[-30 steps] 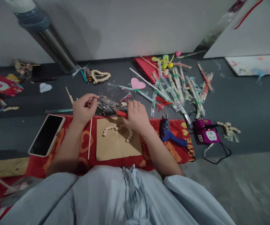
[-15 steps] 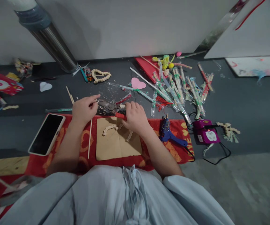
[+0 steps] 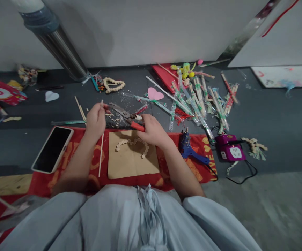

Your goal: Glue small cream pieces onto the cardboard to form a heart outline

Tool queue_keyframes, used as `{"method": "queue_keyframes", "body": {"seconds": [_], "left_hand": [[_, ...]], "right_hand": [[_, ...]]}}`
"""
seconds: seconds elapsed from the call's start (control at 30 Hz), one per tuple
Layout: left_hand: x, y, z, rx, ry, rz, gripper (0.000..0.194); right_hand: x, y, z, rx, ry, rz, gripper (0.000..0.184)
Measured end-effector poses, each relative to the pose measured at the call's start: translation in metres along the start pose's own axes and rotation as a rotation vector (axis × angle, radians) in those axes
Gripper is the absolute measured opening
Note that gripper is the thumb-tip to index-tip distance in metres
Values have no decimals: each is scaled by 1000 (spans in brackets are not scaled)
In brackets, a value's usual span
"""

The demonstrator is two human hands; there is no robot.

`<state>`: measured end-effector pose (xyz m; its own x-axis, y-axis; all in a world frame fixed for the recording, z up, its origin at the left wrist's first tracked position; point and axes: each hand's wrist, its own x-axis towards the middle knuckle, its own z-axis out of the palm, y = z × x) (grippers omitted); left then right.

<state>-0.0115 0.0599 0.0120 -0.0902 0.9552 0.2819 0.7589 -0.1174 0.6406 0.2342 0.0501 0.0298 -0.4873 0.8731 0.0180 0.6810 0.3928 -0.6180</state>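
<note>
My left hand (image 3: 95, 119) is closed, with the pale tip of a thin wooden stick (image 3: 102, 102) standing up between thumb and fingers. A long thin stick (image 3: 101, 157) shows below that wrist; I cannot tell whether it is the same one. In my right hand (image 3: 153, 129) are red-handled shears (image 3: 127, 115), their metal jaws pointing left towards my left fingers. Small cut pieces (image 3: 115, 119) lie scattered beneath the jaws. Nearer to me, a wavy chain of small pale pieces (image 3: 143, 148) rests on brown card (image 3: 132, 164).
A phone (image 3: 52, 150) lies at left on the red cloth (image 3: 93, 167); a blue glue gun (image 3: 190, 148) is at right. Beyond are wrapped sticks (image 3: 198, 97), a pink paper heart (image 3: 155, 93), a heart-shaped frame (image 3: 113, 85) and a flask (image 3: 64, 52). A purple power block (image 3: 229, 148) sits far right.
My left hand has turned more upright and drawn slightly back from the jaws, bringing the stick tip into view. The shears stay in my right hand, their handles shifted slightly.
</note>
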Motion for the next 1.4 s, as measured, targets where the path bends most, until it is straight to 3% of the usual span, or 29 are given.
{"method": "queue_keyframes", "body": {"seconds": [0.13, 0.37, 0.8, 1.4], "left_hand": [[-4, 16, -1, -120, 20, -20, 24], [-4, 28, -3, -51, -50, 26, 23], [-6, 32, -2, -59, -79, -7, 23], [-6, 29, -4, -69, -90, -66, 29]], "right_hand": [[1, -1, -1, 38, -9, -24, 36], [1, -1, 0, 81, -21, -37, 27], [1, -3, -3, 151, -56, -26, 18], [2, -3, -4, 159, -117, 6, 23]]}}
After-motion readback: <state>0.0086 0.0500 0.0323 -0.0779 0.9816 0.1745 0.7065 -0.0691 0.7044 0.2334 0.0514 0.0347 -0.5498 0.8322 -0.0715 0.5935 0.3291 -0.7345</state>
